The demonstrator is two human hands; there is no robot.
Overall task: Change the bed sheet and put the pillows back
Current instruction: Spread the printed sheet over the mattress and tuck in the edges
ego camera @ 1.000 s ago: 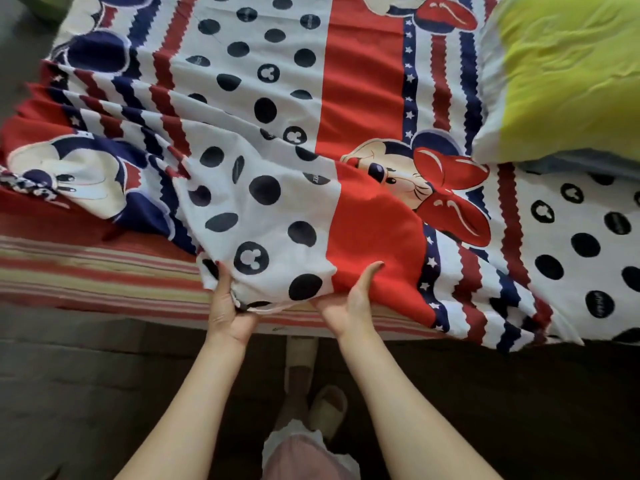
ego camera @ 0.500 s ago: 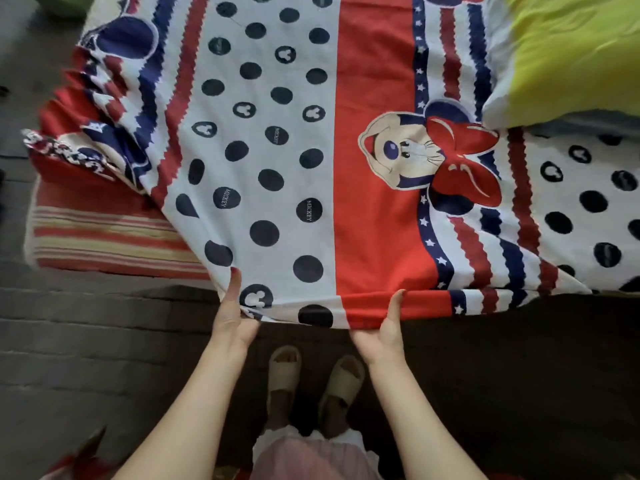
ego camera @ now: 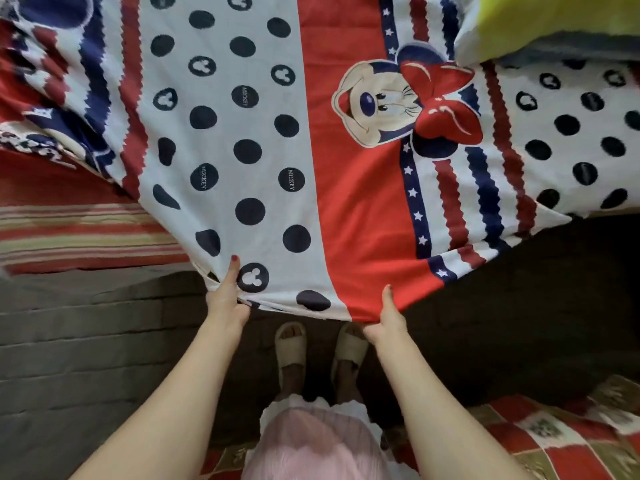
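Note:
A cartoon-mouse bed sheet [ego camera: 349, 209], white with dark dots, a red band and striped borders, lies stretched over the bed and hangs past its near side. My left hand [ego camera: 227, 297] grips the sheet's near hem, thumb on top of the cloth. My right hand [ego camera: 389, 315] grips the same hem on the red band, about a forearm's width to the right. A yellow-green pillow [ego camera: 550, 26] rests on the sheet at the top right. At the left the sheet is bunched and the striped mattress [ego camera: 79, 237] shows bare.
A grey brick floor [ego camera: 86, 358] runs in front of the bed. My feet in beige slippers [ego camera: 291, 351] stand close to the bed's side. A red and gold patterned cloth [ego camera: 561, 441] lies on the floor at the lower right.
Both hands have pulled the sheet's hem toward me and spread it flat; the folds near the mouse print are gone. My hands now sit farther apart.

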